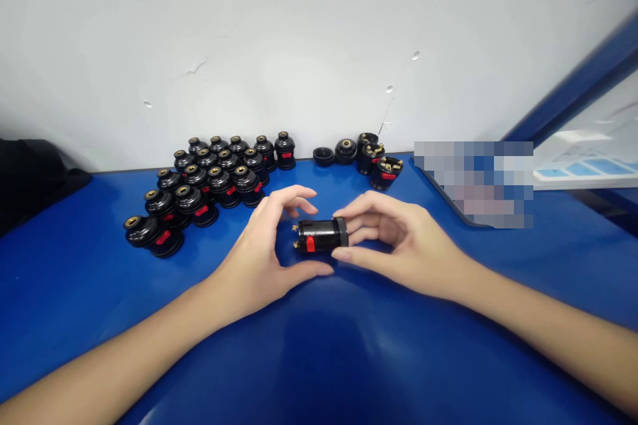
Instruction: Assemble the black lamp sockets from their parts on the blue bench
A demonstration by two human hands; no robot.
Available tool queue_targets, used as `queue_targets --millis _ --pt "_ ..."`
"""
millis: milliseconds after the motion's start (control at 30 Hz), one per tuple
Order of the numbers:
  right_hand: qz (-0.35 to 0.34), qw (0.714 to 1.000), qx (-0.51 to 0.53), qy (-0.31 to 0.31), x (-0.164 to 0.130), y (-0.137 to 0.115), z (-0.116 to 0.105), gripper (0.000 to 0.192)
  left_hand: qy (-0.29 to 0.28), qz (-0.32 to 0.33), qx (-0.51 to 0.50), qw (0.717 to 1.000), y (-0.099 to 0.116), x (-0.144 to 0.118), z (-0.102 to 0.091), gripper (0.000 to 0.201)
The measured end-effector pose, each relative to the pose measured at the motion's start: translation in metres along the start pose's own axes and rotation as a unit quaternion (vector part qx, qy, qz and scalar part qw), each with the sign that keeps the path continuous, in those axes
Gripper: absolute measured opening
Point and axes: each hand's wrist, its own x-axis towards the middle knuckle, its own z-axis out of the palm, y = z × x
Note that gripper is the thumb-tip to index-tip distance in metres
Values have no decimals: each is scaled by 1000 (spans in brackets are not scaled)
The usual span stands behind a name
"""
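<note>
A black lamp socket (319, 236) with a red switch lies sideways between my hands, low over the blue table. Brass terminals show at its left end and a dark ring at its right end. The fingertips and thumb of my right hand (399, 239) grip that ring end. Around the terminal end curves my left hand (274, 246), its thumb and fingers spread apart, with no clear contact on the socket.
Several capped lamp sockets (199, 202) stand in rows at the left. Back right are open socket bodies (386, 172) with terminals exposed, a domed cap (345, 151) and a small black cup-shaped part (323, 157). A blurred-out dark-edged object (456, 209) lies right, near a blue post (573, 89).
</note>
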Motion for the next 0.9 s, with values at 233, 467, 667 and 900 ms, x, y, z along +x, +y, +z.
queue_targets --millis 233,467,667,900 --pt "-29 1000 1 -12 -1 1 0 40 -54 -89 10 995 9 2 -2 33" --pt "-26 1000 10 1 -1 2 -1 45 1 -19 7 1000 0 -2 0 79" --pt "-32 999 4 -10 -2 3 -2 40 -66 -107 6 992 3 0 -1 36" --pt "-25 1000 18 -5 -1 3 -2 42 -14 -17 -1 1000 -2 -2 1 87"
